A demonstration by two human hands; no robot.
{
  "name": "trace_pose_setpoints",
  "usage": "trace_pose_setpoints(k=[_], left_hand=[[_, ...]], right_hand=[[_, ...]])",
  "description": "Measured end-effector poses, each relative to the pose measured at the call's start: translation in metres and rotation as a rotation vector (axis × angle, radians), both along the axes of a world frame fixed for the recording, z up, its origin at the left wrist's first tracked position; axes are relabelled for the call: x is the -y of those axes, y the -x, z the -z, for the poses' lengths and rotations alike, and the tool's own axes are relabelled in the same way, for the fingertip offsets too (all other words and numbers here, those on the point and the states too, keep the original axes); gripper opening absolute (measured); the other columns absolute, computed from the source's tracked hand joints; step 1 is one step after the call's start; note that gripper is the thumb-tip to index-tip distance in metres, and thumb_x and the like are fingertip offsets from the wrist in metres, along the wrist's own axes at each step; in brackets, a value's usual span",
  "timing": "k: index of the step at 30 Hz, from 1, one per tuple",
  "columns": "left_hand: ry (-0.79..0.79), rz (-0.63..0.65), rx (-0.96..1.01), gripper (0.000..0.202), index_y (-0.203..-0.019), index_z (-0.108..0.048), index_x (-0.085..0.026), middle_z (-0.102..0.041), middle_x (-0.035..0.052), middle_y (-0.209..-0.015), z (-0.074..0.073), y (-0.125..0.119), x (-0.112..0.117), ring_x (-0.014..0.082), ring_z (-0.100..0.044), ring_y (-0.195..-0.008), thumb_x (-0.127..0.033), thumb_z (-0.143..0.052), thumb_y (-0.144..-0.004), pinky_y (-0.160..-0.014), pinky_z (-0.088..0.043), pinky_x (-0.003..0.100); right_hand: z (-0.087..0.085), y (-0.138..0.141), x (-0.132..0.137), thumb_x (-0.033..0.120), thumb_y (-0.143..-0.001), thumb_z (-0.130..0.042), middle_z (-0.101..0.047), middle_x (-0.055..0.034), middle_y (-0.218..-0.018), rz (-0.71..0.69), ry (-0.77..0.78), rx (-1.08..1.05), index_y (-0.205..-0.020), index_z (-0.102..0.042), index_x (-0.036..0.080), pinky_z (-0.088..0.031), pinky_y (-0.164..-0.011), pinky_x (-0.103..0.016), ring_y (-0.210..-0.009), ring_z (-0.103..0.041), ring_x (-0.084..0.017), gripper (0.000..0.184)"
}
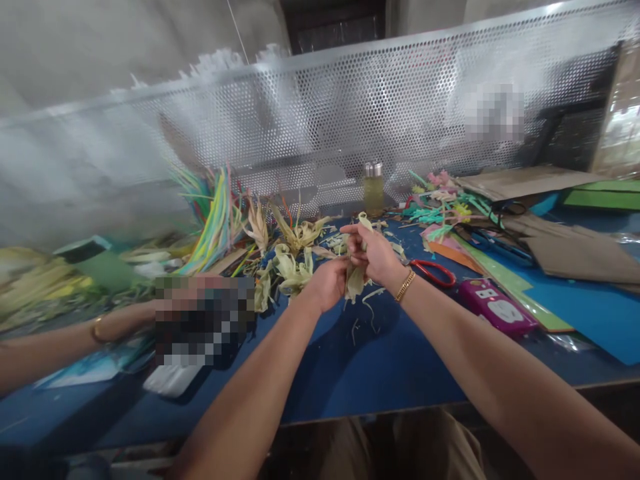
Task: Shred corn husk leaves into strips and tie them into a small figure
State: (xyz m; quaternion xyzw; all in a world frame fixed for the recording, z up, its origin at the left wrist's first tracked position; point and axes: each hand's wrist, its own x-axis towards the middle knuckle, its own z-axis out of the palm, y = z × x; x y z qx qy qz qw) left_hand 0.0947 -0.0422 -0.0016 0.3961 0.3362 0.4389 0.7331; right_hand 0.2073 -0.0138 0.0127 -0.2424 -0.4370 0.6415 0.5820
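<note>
My left hand (331, 283) and my right hand (374, 253) meet above the blue table, their fingers closed round a pale green corn husk (355, 285). Its curled tip sticks up past my right fingers, and the lower part hangs below them. The fingers hide much of the piece. To the left of my hands lie more dried husks, shaped like ruffled flowers (294, 269). Scissors with red handles (435, 273) rest just right of my right wrist. Husk shreds (369, 312) are scattered on the table beneath and behind my hands.
A co-worker's arm (125, 320) reaches in from the left, its hand blurred out. Coloured strips (215, 220) stand at the back left. A lidded bottle (373, 190) is by the perforated metal screen (340, 100). A purple case (495, 307) and cardboard sheets (585, 247) lie right.
</note>
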Motion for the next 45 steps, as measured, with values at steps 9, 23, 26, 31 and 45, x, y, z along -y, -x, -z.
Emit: trace_pose_setpoints(k=[9,23,26,31,45], left_hand=[[-0.170,0.062,-0.057,0.034,-0.085,-0.057,-0.016,-0.062,0.0006,-0.075,0.009,0.001,0.001,0.0115,-0.062,-0.065,-0.002,-0.073,-0.059,-0.068,-0.048,0.024],[-0.006,0.046,-0.078,0.033,-0.090,-0.056,-0.017,-0.067,0.0054,-0.076,0.007,0.000,0.007,0.0206,-0.069,-0.072,-0.005,-0.071,-0.063,-0.066,-0.055,0.031],[0.007,0.041,-0.051,0.030,-0.090,-0.057,-0.015,-0.068,0.0078,-0.078,0.008,0.002,0.003,0.0220,-0.070,-0.075,-0.002,-0.066,-0.064,-0.065,-0.055,0.031],[0.003,0.044,-0.001,0.026,-0.095,-0.059,-0.013,-0.069,0.0114,-0.084,0.007,0.006,-0.001,0.0204,-0.069,-0.073,-0.002,-0.059,-0.072,-0.066,-0.056,0.032],[0.014,-0.048,-0.052,0.018,-0.088,-0.056,-0.014,-0.065,0.0056,-0.073,0.009,0.006,-0.003,0.0159,-0.065,-0.062,-0.017,-0.069,-0.076,-0.060,-0.055,0.030]], right_hand=[[0.002,0.006,0.002,0.047,-0.087,-0.048,-0.040,0.0060,-0.053,0.042,0.053,0.006,-0.086,-0.059,0.021,-0.013,-0.036,-0.022,-0.039,-0.015,-0.006,0.029],[0.003,0.001,-0.002,0.037,-0.081,-0.054,-0.048,0.0033,-0.063,0.141,0.012,0.151,-0.083,-0.059,0.020,-0.032,-0.045,-0.021,-0.050,-0.039,-0.008,0.018],[0.003,-0.007,-0.005,0.034,-0.073,-0.065,-0.055,0.0006,-0.072,0.292,-0.229,0.473,-0.079,-0.060,0.019,-0.039,-0.055,-0.022,-0.063,-0.048,-0.011,0.016],[0.009,-0.019,-0.015,0.026,-0.070,-0.066,-0.060,-0.0010,-0.078,0.257,-0.348,0.660,-0.084,-0.061,0.019,-0.043,-0.061,-0.024,-0.070,-0.053,-0.013,0.017],[0.015,-0.010,-0.010,0.024,-0.068,-0.069,-0.052,0.0048,-0.055,0.166,-0.137,0.501,-0.066,-0.056,0.020,-0.031,-0.035,-0.020,-0.040,-0.041,-0.006,0.015]])
